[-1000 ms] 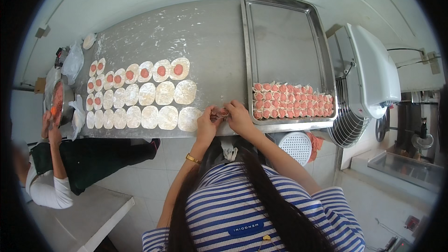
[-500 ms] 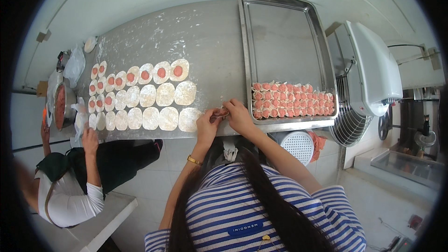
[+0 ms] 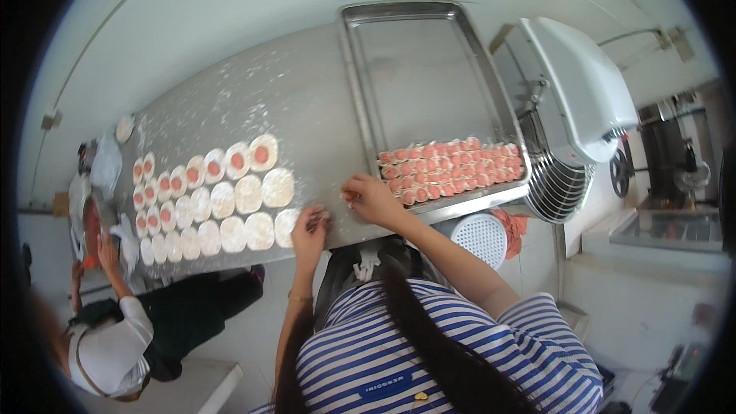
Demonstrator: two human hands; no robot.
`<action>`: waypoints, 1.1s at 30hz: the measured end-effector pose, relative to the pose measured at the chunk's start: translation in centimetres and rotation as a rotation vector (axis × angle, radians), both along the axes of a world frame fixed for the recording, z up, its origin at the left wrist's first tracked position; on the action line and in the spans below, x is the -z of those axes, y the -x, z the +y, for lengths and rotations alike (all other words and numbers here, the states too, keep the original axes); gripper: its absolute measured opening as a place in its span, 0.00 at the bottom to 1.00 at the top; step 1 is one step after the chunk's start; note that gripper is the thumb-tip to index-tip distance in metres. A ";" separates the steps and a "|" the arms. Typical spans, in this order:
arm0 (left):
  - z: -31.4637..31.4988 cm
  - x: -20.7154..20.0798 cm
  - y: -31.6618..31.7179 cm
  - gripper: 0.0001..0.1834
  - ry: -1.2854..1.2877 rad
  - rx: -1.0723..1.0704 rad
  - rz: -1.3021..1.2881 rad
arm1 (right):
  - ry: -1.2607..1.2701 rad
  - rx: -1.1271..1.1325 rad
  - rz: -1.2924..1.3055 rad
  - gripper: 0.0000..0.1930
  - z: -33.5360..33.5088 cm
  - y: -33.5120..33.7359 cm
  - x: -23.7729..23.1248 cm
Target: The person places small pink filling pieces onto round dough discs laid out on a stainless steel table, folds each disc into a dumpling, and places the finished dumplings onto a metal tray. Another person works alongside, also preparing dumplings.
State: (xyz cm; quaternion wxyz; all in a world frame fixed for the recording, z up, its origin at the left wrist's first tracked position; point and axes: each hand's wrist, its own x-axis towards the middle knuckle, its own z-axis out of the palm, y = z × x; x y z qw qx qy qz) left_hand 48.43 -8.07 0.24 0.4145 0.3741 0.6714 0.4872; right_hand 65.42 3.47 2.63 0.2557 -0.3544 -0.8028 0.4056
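Note:
In my right hand [image 3: 377, 202], just left of the metal tray [image 3: 354, 69], the fingers are closed round a small open-topped dumpling [image 3: 349, 195], partly hidden by them. My left hand [image 3: 308, 236] is near the table's front edge beside the nearest floured wrapper [image 3: 284, 228]. Its fingers are curled in and slightly blurred; whatever they hold is too dark to make out. Several rows of round wrappers [image 3: 248, 194] lie to the left, some with a dab of pink filling [image 3: 262, 155]. Packed rows of open-topped dumplings [image 3: 448, 170] fill the tray's near end.
A co-worker [image 3: 115, 337] stands at the left, one hand at a bowl of pink filling [image 3: 92, 222]. Right of the tray is a white machine with a wire guard [image 3: 563, 176]. A white perforated stool [image 3: 480, 241] stands under the table's front edge.
My hands have parted: the right has moved toward the tray with the dumpling, the left down and left toward the wrappers. The whole view has shifted. The co-worker's hand has moved to the filling bowl.

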 end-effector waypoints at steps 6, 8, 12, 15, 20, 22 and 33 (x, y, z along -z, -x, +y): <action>-2.0 1.2 2.0 0.15 -0.009 -0.052 -0.033 | 0.065 0.400 0.109 0.18 9.2 -11.9 -3.6; -2.1 0.9 1.6 0.14 0.000 -0.051 -0.048 | 0.092 0.548 -0.076 0.18 12.1 -17.2 -4.1; -2.5 1.8 0.9 0.13 0.008 -0.043 -0.077 | -0.091 0.552 -0.336 0.19 15.4 -23.6 -1.1; -2.3 1.8 -0.3 0.13 0.015 -0.010 -0.101 | -0.085 0.435 -0.346 0.16 15.7 -25.1 0.6; -2.2 1.3 -1.6 0.14 0.008 0.016 -0.087 | -0.207 0.261 -0.431 0.15 15.4 -25.5 1.1; -2.2 1.5 -1.8 0.14 0.019 0.016 -0.075 | -0.199 0.222 -0.428 0.16 15.3 -25.9 0.7; -2.6 2.6 -3.3 0.13 0.033 0.039 -0.118 | -0.146 0.119 -0.506 0.17 16.0 -26.5 0.2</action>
